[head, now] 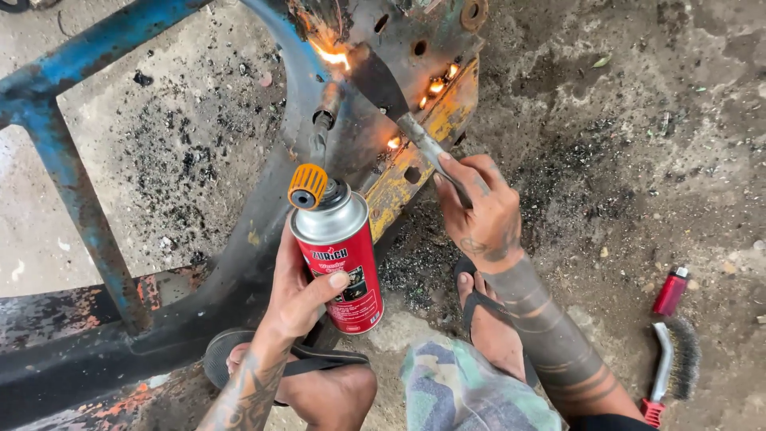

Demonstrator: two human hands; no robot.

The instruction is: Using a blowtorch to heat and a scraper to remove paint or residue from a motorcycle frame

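Step in hand, as judged: heating and scraping paint off frame (263,239). Left hand (299,287) grips red torch can (339,267), flame on bracket (415,152) at frame's top. Right hand (479,211) clenched on scraper (399,108), blade on bracket beside flame. Next likely needs steady heat, firm push. Wire brush (674,363), lighter (670,291) on floor, well right of frame.

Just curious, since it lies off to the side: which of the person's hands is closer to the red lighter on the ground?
Right. The right hand, gripping a scraper, is nearer the red lighter. The left hand holds the red gas canister, farther away.
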